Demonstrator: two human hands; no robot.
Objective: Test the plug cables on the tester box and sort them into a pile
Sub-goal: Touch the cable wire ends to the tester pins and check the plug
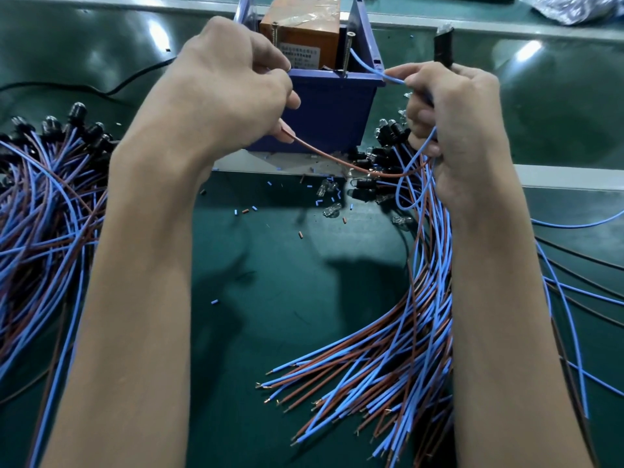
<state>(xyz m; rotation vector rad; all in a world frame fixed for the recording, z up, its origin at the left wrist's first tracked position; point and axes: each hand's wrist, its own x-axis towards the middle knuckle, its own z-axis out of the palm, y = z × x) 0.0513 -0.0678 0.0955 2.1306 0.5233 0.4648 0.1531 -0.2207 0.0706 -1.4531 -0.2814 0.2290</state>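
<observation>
The blue tester box (331,106) stands at the back centre, with an orange unit (300,35) inside and screws sticking up at its front rim. My left hand (229,92) pinches the brown wire (337,158) of one cable just in front of the box. My right hand (452,119) grips the black plug end (443,45), which points up, and pinches that cable's blue wire (374,70) near the box's right screw. A fan of blue and brown cables (388,349) lies under my right forearm. A second pile of cables (44,204) lies at the left.
Small cut bits of insulation and clear bulbs (329,197) litter the green mat (287,298) in front of the box. A black cord (111,87) runs off to the back left. A plastic bag (574,6) lies at the top right, and a metal rail (570,177) crosses the bench.
</observation>
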